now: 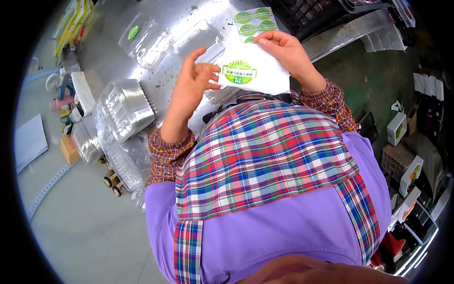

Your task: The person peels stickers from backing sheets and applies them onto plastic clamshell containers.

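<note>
My right hand [288,52] pinches a white sticker sheet [274,75] by its upper edge, thumb on top. One round green label [239,72] with a printed band shows near the sheet's left side. My left hand [191,85] is at that left edge with its fingers apart; whether the fingertips touch the label, I cannot tell. Beyond the held sheet lies another sheet of green labels [255,21] on the metal table [165,9]. Clear plastic clamshell boxes [198,40] sit past my hands, and a lidded one at the left [144,40] bears a green label.
Stacked clear plastic containers [125,111] in film stand at the table's left edge. A wheeled trolley [112,183] is below them. Black crates [302,19] are at the back right. Cartons and a wire basket [397,160] stand on the floor to the right.
</note>
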A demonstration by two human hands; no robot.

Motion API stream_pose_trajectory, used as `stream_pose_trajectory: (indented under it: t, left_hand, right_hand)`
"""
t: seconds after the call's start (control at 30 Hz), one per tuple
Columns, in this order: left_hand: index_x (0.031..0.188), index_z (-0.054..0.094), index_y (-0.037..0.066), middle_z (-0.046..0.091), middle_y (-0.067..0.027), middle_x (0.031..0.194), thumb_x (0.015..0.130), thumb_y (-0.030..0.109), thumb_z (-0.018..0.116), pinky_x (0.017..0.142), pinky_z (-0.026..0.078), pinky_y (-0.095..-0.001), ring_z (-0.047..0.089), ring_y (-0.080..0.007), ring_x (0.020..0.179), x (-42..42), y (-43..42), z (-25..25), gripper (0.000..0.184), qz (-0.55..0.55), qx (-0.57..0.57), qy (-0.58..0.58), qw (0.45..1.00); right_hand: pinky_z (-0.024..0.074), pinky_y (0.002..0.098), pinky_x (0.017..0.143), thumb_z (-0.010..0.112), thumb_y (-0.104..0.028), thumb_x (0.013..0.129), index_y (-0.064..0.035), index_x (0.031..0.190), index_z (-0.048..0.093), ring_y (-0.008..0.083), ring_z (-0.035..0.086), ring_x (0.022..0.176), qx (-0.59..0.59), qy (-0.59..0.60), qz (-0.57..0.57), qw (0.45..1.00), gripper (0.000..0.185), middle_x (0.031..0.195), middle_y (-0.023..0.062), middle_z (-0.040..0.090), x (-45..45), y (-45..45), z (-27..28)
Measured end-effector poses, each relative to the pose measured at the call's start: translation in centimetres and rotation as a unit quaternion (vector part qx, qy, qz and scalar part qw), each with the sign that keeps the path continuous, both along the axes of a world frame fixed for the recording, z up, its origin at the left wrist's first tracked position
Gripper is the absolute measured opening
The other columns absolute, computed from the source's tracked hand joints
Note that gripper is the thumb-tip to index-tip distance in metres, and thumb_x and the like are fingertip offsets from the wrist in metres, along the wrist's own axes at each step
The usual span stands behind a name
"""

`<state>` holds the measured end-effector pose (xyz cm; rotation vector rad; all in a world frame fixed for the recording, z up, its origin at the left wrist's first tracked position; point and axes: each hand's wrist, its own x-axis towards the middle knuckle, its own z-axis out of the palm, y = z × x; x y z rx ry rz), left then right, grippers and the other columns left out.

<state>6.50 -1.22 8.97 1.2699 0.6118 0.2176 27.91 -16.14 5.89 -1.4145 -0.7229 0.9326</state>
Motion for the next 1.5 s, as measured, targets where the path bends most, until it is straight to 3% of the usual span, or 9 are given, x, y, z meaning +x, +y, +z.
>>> stream_pose_trajectory:
  t: [0.2, 0.23, 0.43, 0.73, 1.07, 1.17, 1.33, 1.4, 1.5]
  left_hand:
    - [0.144, 0.030, 0.002, 0.066, -0.0114, 0.096, 0.086, -0.002, 0.061, 0.072, 0.048, -0.0244, 0.061, -0.0128, 0.086, 3.3, -3.1, 0.9, 0.067, -0.037, 0.135, -0.031, 0.990]
    - [0.144, 0.031, 0.000, 0.066, -0.0115, 0.094, 0.086, -0.004, 0.059, 0.071, 0.049, -0.0253, 0.062, -0.0126, 0.083, 3.5, -3.3, 0.6, 0.065, -0.002, 0.144, -0.048, 0.988]
    - [0.139, 0.039, -0.003, 0.049, 0.0006, 0.071, 0.090, -0.004, 0.056, 0.055, 0.037, -0.0205, 0.043, -0.0050, 0.062, -0.1, -2.3, -1.0, 0.052, -0.006, 0.270, 0.011, 0.963]
    - [0.141, 0.037, 0.000, 0.054, 0.0005, 0.073, 0.093, -0.001, 0.054, 0.059, 0.036, -0.0185, 0.045, -0.0042, 0.064, -0.4, -3.3, -1.1, 0.051, -0.019, 0.263, 0.023, 0.964]
    - [0.132, 0.044, -0.004, 0.055, -0.0041, 0.076, 0.092, 0.005, 0.059, 0.066, 0.042, -0.0242, 0.050, -0.0097, 0.071, -0.6, -3.3, -1.9, 0.044, 0.021, 0.315, 0.035, 0.948]
    - [0.131, 0.044, -0.001, 0.061, -0.0088, 0.103, 0.091, 0.007, 0.062, 0.076, 0.044, -0.0250, 0.056, -0.0128, 0.086, 0.2, -4.1, -0.9, 0.045, 0.067, 0.669, 0.004, 0.740]
    - [0.122, 0.050, -0.002, 0.059, -0.0096, 0.106, 0.090, 0.009, 0.063, 0.077, 0.044, -0.0278, 0.055, -0.0142, 0.089, 0.6, -4.6, -2.3, 0.037, 0.053, 0.345, -0.028, 0.937]
    - [0.115, 0.054, -0.003, 0.060, -0.0082, 0.100, 0.091, 0.009, 0.061, 0.073, 0.044, -0.0262, 0.054, -0.0122, 0.084, 0.7, -4.6, -2.1, 0.028, 0.057, 0.263, -0.041, 0.962]
    - [0.104, 0.058, -0.004, 0.060, -0.0049, 0.090, 0.093, 0.009, 0.059, 0.065, 0.041, -0.0237, 0.051, -0.0084, 0.075, 0.6, -4.2, -1.8, 0.017, 0.054, 0.213, -0.050, 0.974]
  right_hand:
    - [0.0517, 0.0273, 0.070, 0.066, -0.018, 0.089, -0.0067, 0.101, 0.067, 0.0115, 0.062, 0.080, 0.096, 0.018, -0.042, 0.994, 0.017, 0.090, 0.0025, 0.068, 1.6, 0.1, -3.6]
    - [0.0512, 0.0297, 0.083, 0.064, -0.016, 0.091, -0.0059, 0.106, 0.066, 0.0141, 0.063, 0.093, 0.040, -0.085, -0.027, 0.995, 0.019, 0.099, 0.0052, 0.069, 1.5, -0.3, -2.9]
    - [0.0450, 0.0415, 0.086, 0.074, -0.032, 0.078, -0.0082, 0.100, 0.067, 0.0305, 0.058, 0.100, 0.127, -0.381, 0.027, 0.915, 0.033, 0.104, 0.0087, 0.065, -2.0, 0.5, -1.3]
    - [0.0458, 0.0435, 0.088, 0.078, -0.036, 0.070, -0.0050, 0.112, 0.061, 0.0354, 0.056, 0.106, 0.096, -0.371, 0.060, 0.922, 0.055, 0.111, 0.0146, 0.062, -4.0, -1.2, -2.2]
    - [0.0499, 0.0394, 0.076, 0.067, -0.021, 0.084, -0.0026, 0.102, 0.068, 0.0311, 0.063, 0.090, 0.034, -0.311, 0.119, 0.942, 0.025, 0.096, 0.0137, 0.067, -4.4, -0.8, -1.9]
    - [0.0500, 0.0387, 0.077, 0.063, -0.021, 0.088, -0.0021, 0.102, 0.068, 0.0303, 0.063, 0.090, 0.035, -0.292, 0.094, 0.951, 0.024, 0.096, 0.0137, 0.067, -4.2, -0.5, -2.1]
    - [0.0496, 0.0358, 0.074, 0.060, -0.022, 0.090, 0.0003, 0.101, 0.068, 0.0274, 0.065, 0.084, 0.067, -0.239, 0.038, 0.968, 0.026, 0.094, 0.0140, 0.069, -4.6, -0.3, -1.9]
    - [0.0499, 0.0357, 0.081, 0.059, -0.022, 0.092, 0.0011, 0.103, 0.067, 0.0285, 0.065, 0.093, 0.033, -0.204, 0.072, 0.976, 0.027, 0.101, 0.0139, 0.068, -4.5, -0.4, -1.3]
    - [0.0492, 0.0336, 0.068, 0.060, -0.022, 0.091, 0.0024, 0.100, 0.067, 0.0230, 0.065, 0.076, 0.085, -0.214, 0.026, 0.973, 0.027, 0.087, 0.0148, 0.069, -4.8, -0.3, -1.7]
